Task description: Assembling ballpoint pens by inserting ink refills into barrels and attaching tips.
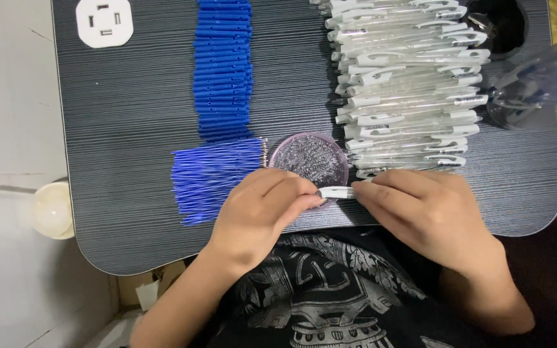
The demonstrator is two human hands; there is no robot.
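Gripping one white plastic pen barrel (336,192) between them, the left hand (262,209) and right hand (420,209) meet at the dark ribbed counter's (130,129) near edge, beside a round clear dish (309,159).

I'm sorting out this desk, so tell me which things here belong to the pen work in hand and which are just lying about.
In use:
left hand
right hand
white pen piece held between both hands
round dish of small springs
blue refills
blue tubes
clear pen barrels

Lying about:
white square plate
clear plastic bag
round white object beside the desk
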